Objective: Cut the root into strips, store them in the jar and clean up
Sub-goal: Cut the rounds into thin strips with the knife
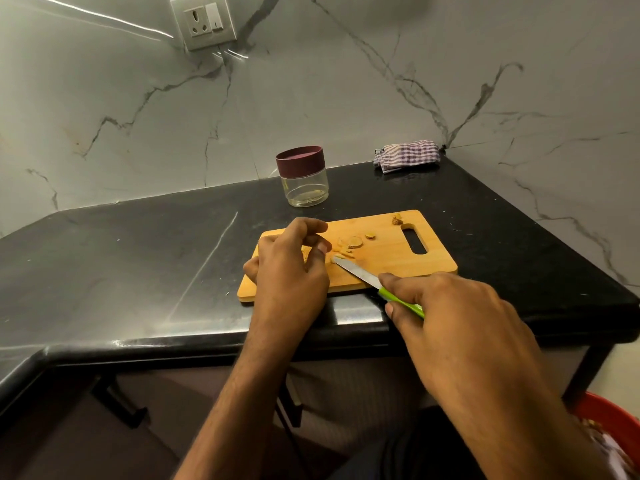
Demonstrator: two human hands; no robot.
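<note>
A wooden cutting board lies on the black counter. Cut root pieces lie near the board's middle, and small scraps sit by its handle slot. My left hand hovers over the board's left part with curled fingers, pinching a small yellowish root piece that is mostly hidden. My right hand grips a green-handled knife, its blade tip resting on the board beside the pieces. A clear glass jar with a maroon lid stands closed behind the board.
A folded checked cloth lies in the back right corner of the counter. A wall socket is on the marble wall. A red bin stands on the floor at the lower right.
</note>
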